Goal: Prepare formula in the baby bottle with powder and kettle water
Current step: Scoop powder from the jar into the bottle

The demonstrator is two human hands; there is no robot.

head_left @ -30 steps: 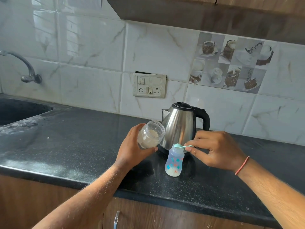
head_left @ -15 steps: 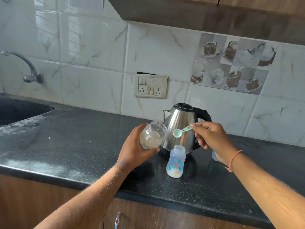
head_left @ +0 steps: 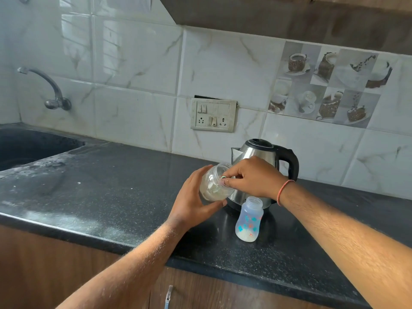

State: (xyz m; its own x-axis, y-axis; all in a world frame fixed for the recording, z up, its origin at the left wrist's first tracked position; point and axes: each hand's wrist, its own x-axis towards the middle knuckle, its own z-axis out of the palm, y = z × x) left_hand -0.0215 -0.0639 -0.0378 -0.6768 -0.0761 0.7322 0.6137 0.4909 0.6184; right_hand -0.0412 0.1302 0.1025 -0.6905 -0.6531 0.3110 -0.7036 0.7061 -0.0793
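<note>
Currently, head view, centre frame: left hand (head_left: pixel 191 202) grips the jar (head_left: pixel 215 182) tilted toward the right, mouth open, likely so powder is reachable. Right hand (head_left: pixel 252 177) pinches the scoop (head_left: pixel 223 177), bowl inside the jar. Bottle (head_left: pixel 249 219) stands uncapped just below, powder at its bottom, touching nothing. Kettle (head_left: pixel 265 157) behind.

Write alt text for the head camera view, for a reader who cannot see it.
The left hand holds a tilted clear powder jar while the right hand dips a small scoop into its mouth. An open baby bottle with some powder stands on the black counter before a steel kettle.
</note>
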